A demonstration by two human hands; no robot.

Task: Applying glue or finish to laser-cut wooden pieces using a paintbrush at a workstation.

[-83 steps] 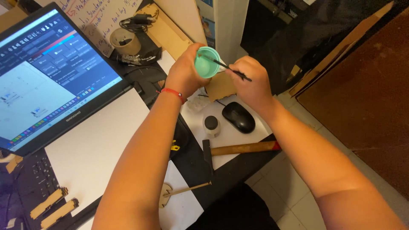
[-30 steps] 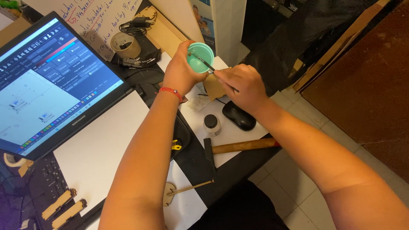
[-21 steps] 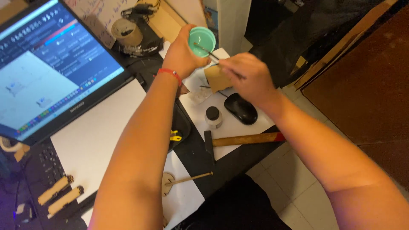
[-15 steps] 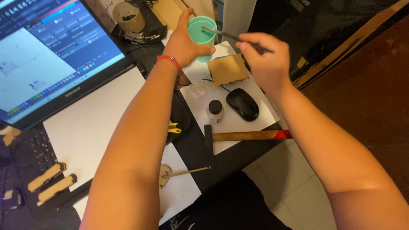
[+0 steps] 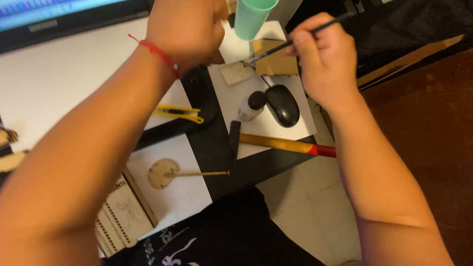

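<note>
My left hand (image 5: 189, 27) is closed near the top of the head view, next to a green plastic cup (image 5: 251, 17) that stands just right of it; whether the fingers grip the cup is hidden. A red string circles that wrist. My right hand (image 5: 325, 54) holds a thin dark paintbrush (image 5: 295, 42), its tip pointing down-left at a small pale wooden piece (image 5: 236, 73) on white paper beside a cardboard piece (image 5: 276, 64).
A black mouse (image 5: 283, 104), a small white bottle with a black cap (image 5: 251, 105), a hammer with a wooden handle (image 5: 281, 144), a yellow utility knife (image 5: 177, 113), a round wooden cutout with a stick (image 5: 165, 173), a laser-cut wooden sheet (image 5: 120, 216) and a laptop edge (image 5: 74, 19) lie on the desk.
The view has dropped closer to the desk. The brush has left the cup's mouth and come down toward the small wooden piece; the cup has stayed by my left hand.
</note>
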